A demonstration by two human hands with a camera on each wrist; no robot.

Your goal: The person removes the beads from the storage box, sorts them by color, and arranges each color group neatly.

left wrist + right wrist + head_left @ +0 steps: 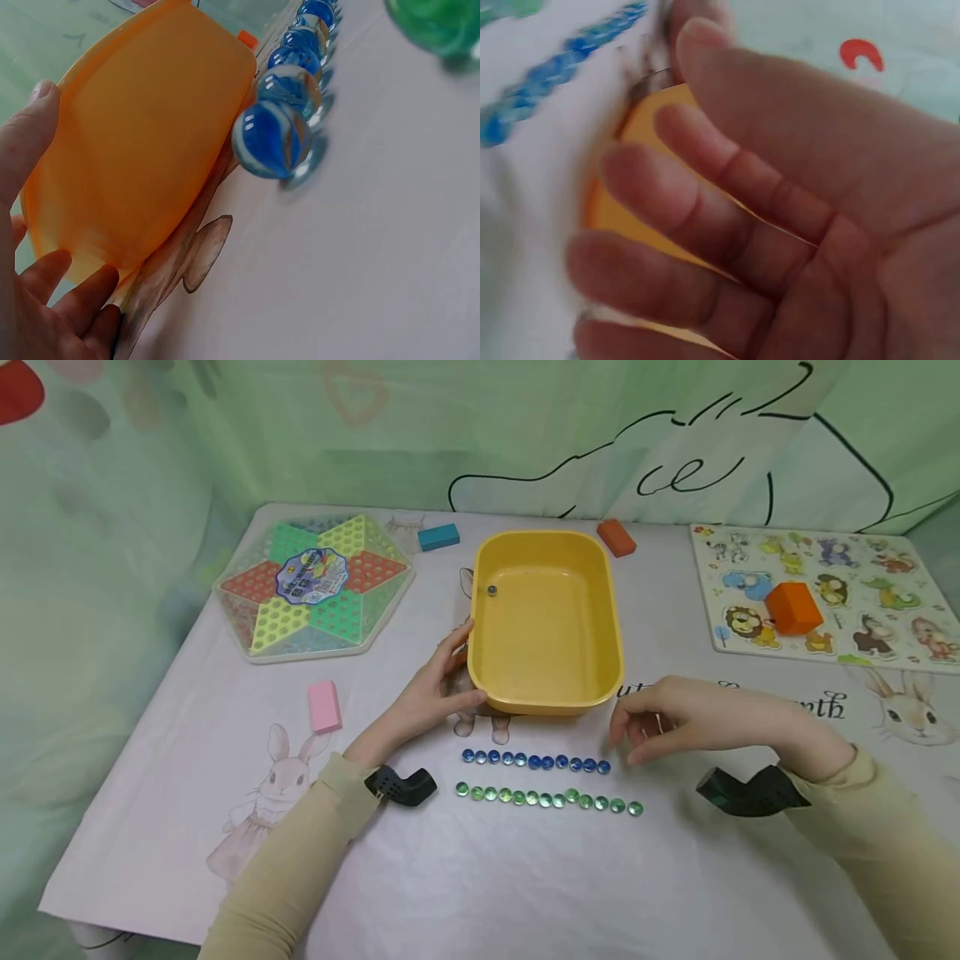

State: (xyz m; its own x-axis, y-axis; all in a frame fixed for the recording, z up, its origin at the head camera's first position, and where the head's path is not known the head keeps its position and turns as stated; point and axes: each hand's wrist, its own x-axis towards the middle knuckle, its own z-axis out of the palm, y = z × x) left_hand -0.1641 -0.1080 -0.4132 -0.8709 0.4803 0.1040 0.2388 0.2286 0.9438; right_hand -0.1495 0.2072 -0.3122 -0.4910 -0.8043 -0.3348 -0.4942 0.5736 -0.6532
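A yellow plastic tub [547, 635] stands on the table with one small dark marble [492, 590] near its left wall. My left hand [435, 687] holds the tub's near left corner, fingers along the side and thumb at the near end. Below the tub runs a row of blue marbles [534, 762]; a row of green marbles [545, 799] lies nearer to me. My right hand [671, 720] hovers beside the right end of the blue row, its fingers loosely bent. Nothing shows in its palm in the right wrist view.
A hexagonal Chinese checkers board [315, 585] lies at the back left. At the right is an animal puzzle board [832, 593] with an orange block [793, 608] on it. Pink [325, 707], blue [438, 537] and red-orange blocks [617, 538] lie about the white-covered table.
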